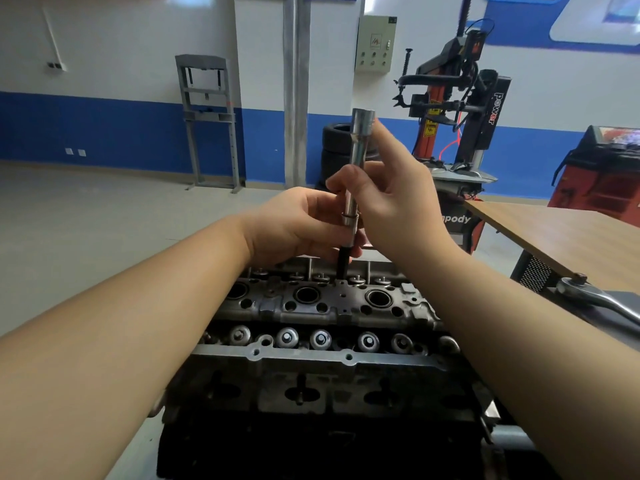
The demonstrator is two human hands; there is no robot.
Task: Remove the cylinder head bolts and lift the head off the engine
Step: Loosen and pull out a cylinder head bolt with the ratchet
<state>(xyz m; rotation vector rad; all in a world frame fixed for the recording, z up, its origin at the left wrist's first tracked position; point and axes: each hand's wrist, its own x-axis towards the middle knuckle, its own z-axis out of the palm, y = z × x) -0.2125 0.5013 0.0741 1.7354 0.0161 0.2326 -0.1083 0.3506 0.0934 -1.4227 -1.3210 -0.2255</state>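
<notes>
The cylinder head (322,306) sits on the engine in front of me, with round spark plug wells along its middle and shiny valve caps in a row nearer me. A long chrome socket extension (358,157) stands upright over the head's far side. Its dark lower end (344,268) reaches down to the head. My left hand (301,226) grips the lower part of the tool, around its collar. My right hand (388,192) pinches the shaft higher up, fingers curled round it.
A ratchet handle (595,299) lies on a dark surface at the right, beside a wooden table (568,237). A tyre changing machine (460,109), stacked tyres (337,147), a red machine (602,171) and a grey press frame (207,119) stand by the far wall.
</notes>
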